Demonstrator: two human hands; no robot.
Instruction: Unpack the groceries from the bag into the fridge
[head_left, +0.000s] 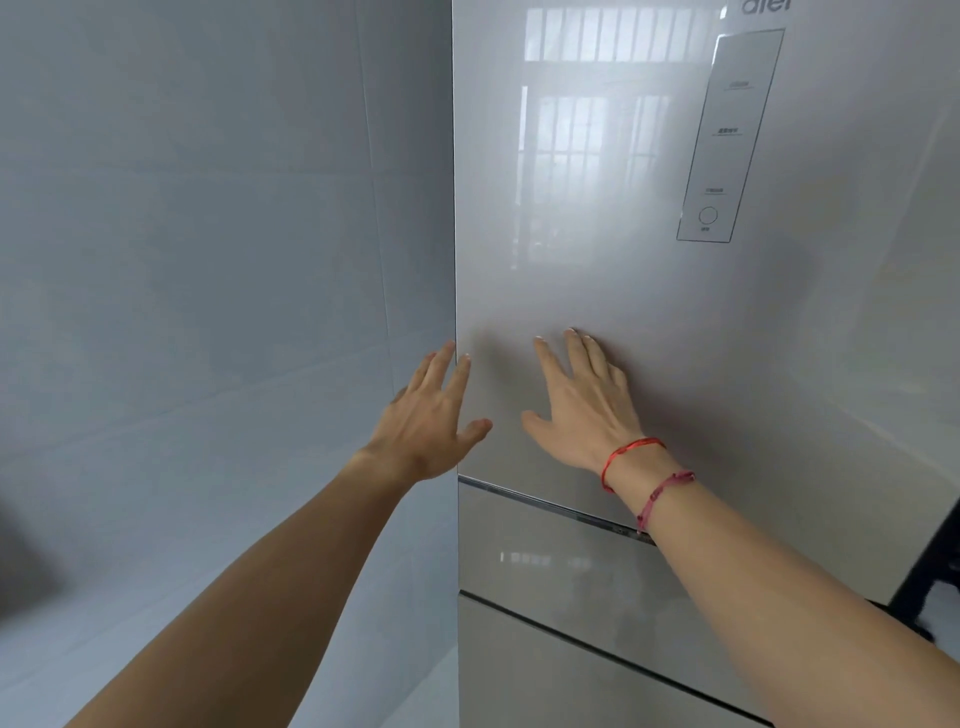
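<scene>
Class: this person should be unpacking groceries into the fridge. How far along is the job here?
Done: nothing visible; no bag or groceries in view, and the fridge door and the drawers below are closed. In hand: the left hand reaches the door's left edge; the right hand lies flat on its front. Left: likely opening it and all the unpacking.
</scene>
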